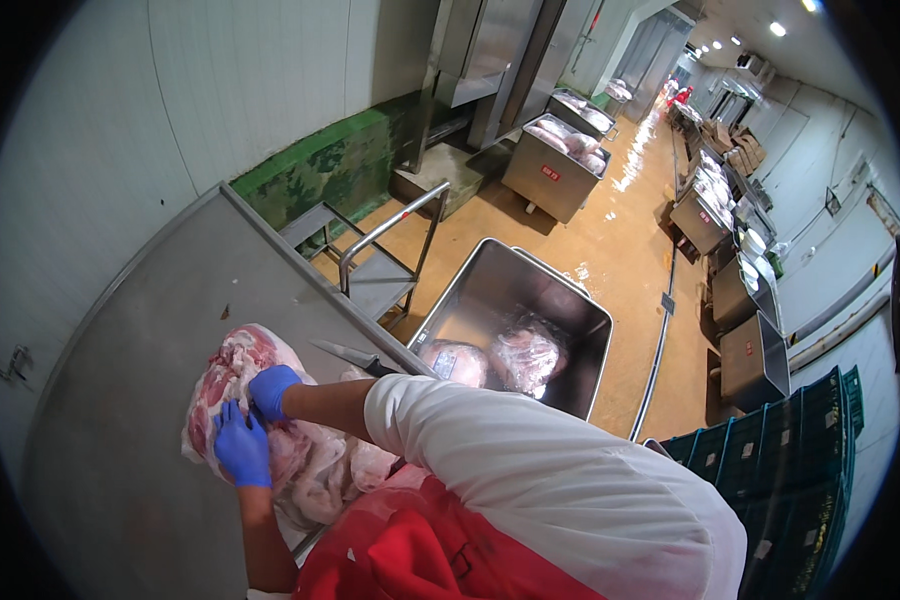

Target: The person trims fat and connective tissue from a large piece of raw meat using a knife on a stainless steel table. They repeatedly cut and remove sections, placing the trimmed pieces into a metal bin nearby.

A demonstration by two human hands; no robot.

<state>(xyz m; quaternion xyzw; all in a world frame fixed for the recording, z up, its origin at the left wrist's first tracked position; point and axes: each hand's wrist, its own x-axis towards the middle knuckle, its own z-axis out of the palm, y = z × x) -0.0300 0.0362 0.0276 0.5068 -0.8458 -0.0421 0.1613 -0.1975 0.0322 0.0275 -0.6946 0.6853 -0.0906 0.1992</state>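
A large piece of raw meat (220, 372), pink with white fat, lies on the steel table near its front edge. My left hand (242, 447), in a blue glove, grips its near side with the fingers bent into the flesh. Right beside it, my right hand (273, 392), also blue-gloved, is curled into the same meat; its fingertips are partly hidden. Pale, loose meat and fat (322, 475) lie between the meat and my red apron. To the right of my hands, a knife (342, 352) rests on the table, its black handle partly behind my right sleeve.
Beyond the steel table (140, 330) stands a deep steel bin (590, 335) holding wrapped meat (526, 358). A cart with a metal handle (395, 222) is by the green wall base. Meat-filled steel bins (545, 178) line the aisle. Dark green crates (770, 470) are stacked at right.
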